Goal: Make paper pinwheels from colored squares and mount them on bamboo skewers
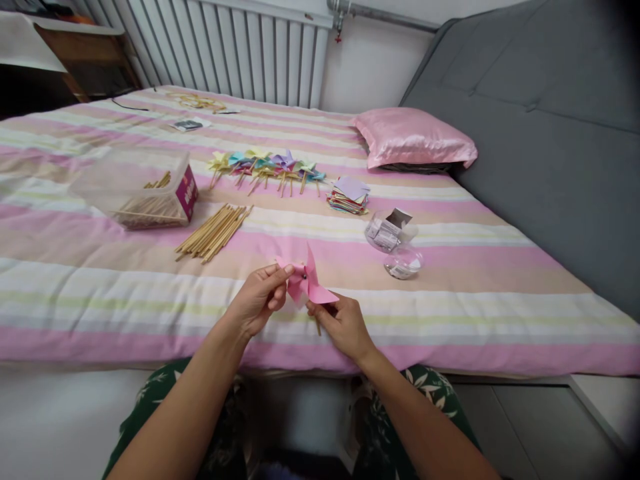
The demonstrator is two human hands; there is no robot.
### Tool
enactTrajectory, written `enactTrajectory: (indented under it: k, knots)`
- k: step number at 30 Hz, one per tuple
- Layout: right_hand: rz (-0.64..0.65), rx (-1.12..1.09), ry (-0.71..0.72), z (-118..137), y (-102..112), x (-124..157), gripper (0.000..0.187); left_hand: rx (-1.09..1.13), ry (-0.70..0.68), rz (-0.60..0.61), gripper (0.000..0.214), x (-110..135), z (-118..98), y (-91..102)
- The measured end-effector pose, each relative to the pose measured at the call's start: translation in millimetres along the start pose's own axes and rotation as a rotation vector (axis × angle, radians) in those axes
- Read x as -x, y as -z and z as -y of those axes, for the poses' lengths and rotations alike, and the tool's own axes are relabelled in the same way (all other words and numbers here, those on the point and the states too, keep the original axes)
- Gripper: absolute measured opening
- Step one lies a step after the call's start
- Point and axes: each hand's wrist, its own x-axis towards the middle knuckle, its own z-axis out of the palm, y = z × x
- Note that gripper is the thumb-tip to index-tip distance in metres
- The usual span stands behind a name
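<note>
A pink paper pinwheel (309, 283) with a small dark pin at its centre is held up over the near edge of the bed. My left hand (261, 293) pinches one of its blades between thumb and fingers. Below the blades, my right hand (342, 325) is closed on the pinwheel's thin wooden stick (319, 327), whose lower end pokes out under the fingers. Left of my hands lies a bundle of loose wooden sticks (213, 233). Farther back, several finished pinwheels (267, 165) in yellow, blue, purple and green lie in a row.
A clear plastic box (125, 187) with more sticks stands at the left. A stack of coloured paper squares (349, 195) lies right of centre, near two small clear containers (387, 233). A pink pillow (415, 138) rests against the grey headboard (525, 147). A radiator (240, 50) lines the wall.
</note>
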Motion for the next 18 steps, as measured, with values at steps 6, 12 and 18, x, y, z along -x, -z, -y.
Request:
enactTrajectory:
  k: [6,12,18]
  knots:
    - [0.002,-0.247,-0.081,-4,2,-4,0.025,-0.087,-0.136,-0.166,0.029,-1,-3,1.1]
    - [0.019,-0.429,-0.186,1,4,-5,0.023,-0.237,-0.215,-0.291,0.029,-4,5,-1.1]
    - [0.096,-0.439,-0.192,4,1,-4,0.028,-0.171,-0.159,-0.101,0.020,-4,14,-8.9]
